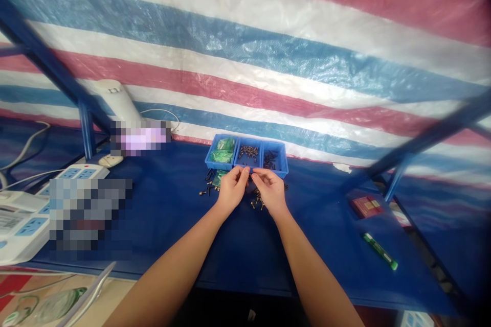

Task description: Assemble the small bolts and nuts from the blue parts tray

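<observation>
My left hand [233, 188] and my right hand [271, 189] meet just in front of three joined blue bins. Thumbs and fingers of both are pinched together around something small that I cannot make out. The left bin [207, 159] holds green packets [223, 151]. Brass-coloured small parts [249, 152] lie in the middle bin [238, 161], and dark small parts [270, 158] in the right bin [284, 161]. Loose dark pieces and another green packet lie beside my left hand. Loose brass-coloured pieces [258, 199] are scattered beneath my right hand.
Power strips [36, 225] with cables stand on the blue table [161, 204] at left, near a white cylinder [120, 104]. A red box [366, 206] and a green tube-like pack [379, 250] lie at right. Blue frame bars rise on both sides before a striped sheet [245, 51].
</observation>
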`<state>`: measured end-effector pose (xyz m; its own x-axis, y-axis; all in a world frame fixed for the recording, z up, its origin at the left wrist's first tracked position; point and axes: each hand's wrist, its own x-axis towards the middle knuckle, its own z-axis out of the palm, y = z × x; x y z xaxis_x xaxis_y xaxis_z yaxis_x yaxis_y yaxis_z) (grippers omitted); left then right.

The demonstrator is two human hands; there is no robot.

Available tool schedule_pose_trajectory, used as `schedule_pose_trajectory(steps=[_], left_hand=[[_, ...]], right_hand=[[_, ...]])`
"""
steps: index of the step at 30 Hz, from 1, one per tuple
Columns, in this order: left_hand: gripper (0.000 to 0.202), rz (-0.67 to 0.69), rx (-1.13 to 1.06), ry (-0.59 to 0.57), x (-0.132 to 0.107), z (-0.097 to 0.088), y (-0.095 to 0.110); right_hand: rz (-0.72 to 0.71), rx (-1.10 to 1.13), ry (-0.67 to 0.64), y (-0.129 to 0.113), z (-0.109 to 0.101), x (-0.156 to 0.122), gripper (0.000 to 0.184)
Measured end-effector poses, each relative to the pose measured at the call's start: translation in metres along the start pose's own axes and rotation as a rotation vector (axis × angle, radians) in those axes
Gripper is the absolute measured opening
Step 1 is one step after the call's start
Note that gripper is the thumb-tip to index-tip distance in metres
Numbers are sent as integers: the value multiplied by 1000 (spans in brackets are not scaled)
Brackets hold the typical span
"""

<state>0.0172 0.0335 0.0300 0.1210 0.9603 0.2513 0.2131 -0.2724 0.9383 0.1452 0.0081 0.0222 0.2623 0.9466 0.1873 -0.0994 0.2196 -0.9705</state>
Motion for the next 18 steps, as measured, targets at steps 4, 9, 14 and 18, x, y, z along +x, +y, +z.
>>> schedule_pose_trajectory(steps=[4,9,14,18], left_hand=[[27,8,-112,-37,0,2,-2],[32,4,-88,-35,0,2,-2],[44,24,-11,-23,0,0,-2],[34,18,-90,-46,0,1,-2]], right_hand=[[19,17,26,-1,1,0,23],[31,8,17,-3,2,0,25],[38,10,5,-4,2,-1,25],[41,13,29,-3,1,-1,25]])
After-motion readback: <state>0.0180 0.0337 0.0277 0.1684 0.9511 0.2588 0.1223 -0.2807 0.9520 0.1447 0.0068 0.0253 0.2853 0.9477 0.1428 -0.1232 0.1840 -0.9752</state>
